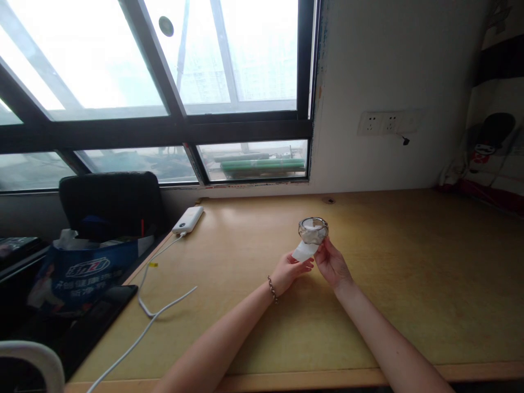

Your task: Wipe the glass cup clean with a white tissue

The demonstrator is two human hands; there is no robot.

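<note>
A small round bowl with a shiny, silvery rim and a pale, glossy side is held up over the middle of the table. The fingers of my right hand are closed on its lower right side. My left hand, with a beaded bracelet on the wrist, pinches a white tissue that sits just below the bowl and seems to touch its underside. Something whitish shows inside the bowl, but I cannot tell what it is. My left fingertips are close to my right hand.
The wooden table runs to the wall. On its left edge lies a white power bank with a white cable trailing forward. A black chair and a blue bag stand at the left. Wall sockets are at back right.
</note>
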